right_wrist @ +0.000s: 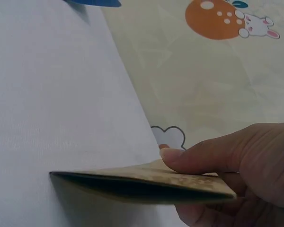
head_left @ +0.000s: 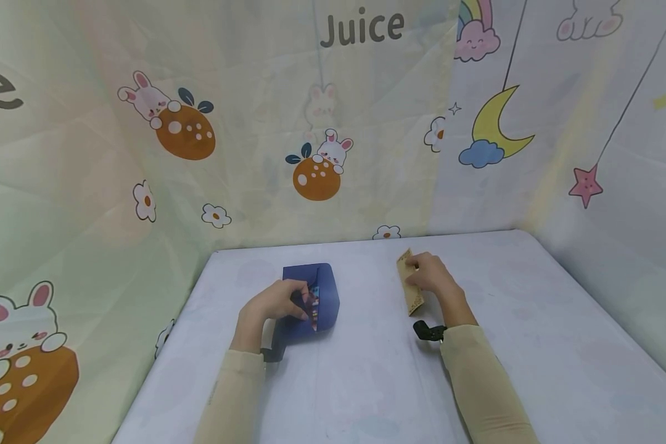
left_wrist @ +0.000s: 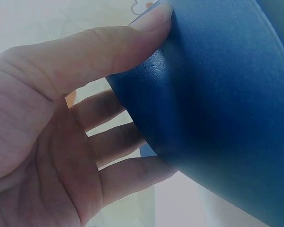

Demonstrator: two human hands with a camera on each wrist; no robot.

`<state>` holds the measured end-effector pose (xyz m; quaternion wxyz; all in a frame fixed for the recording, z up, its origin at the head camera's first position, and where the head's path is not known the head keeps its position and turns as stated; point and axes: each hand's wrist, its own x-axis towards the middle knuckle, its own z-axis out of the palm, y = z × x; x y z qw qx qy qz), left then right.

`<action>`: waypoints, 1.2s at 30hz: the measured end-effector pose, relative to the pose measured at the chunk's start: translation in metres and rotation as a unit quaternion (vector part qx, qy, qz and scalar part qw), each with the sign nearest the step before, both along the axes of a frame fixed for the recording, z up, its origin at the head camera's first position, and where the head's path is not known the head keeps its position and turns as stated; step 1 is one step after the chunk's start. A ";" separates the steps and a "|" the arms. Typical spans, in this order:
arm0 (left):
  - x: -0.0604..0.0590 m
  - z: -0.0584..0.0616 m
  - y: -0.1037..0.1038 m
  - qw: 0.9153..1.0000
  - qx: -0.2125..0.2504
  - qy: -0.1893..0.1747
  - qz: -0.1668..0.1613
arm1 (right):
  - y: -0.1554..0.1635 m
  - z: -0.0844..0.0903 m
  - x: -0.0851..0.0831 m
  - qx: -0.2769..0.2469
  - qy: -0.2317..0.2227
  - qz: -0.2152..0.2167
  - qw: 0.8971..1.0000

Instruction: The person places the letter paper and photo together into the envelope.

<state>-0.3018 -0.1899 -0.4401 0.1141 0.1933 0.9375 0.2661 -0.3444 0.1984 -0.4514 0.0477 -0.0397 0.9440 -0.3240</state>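
A dark blue paper envelope (head_left: 328, 302) with its flap spread to the right is in front of my left hand (head_left: 277, 300). In the left wrist view the thumb (left_wrist: 154, 19) lies on the blue paper and the fingers pass behind it, pinching its edge. A multicoloured patterned piece (head_left: 314, 301) shows at the envelope's opening, beside the fingertips. My right hand (head_left: 431, 275) pinches a tan paper sleeve (head_left: 413, 300) with a brown printed pattern. The right wrist view shows this sleeve gaping along one side, dark inside, with the thumb on top and fingers underneath.
Both hands are over a white-covered table (head_left: 361, 382). Behind it hangs a printed cloth (head_left: 266, 123) with rabbits, oranges and flowers, which also closes off both sides. A black wrist camera (head_left: 428, 331) sticks out from the right sleeve.
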 end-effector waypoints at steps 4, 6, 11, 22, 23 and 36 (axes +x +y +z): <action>0.000 0.001 0.000 1.000 -0.002 0.000 0.000 | 0.000 0.002 -0.001 -0.006 0.003 -0.002 1.000; 0.001 0.001 0.000 1.000 -0.002 0.000 0.001 | 0.000 0.004 -0.002 -0.008 0.010 0.000 1.000; 0.001 0.001 0.000 1.000 -0.002 0.002 0.000 | -0.004 0.004 -0.003 -0.031 0.022 0.006 0.999; 0.001 0.001 0.001 1.000 0.000 0.003 0.001 | -0.015 0.005 -0.002 -0.151 0.010 0.033 0.988; 0.001 0.001 0.001 1.000 0.000 0.003 0.002 | -0.016 0.005 -0.002 -0.158 0.011 0.034 0.987; 0.002 0.001 0.001 1.000 0.001 0.000 0.003 | -0.037 0.003 -0.001 -0.226 0.024 0.045 0.973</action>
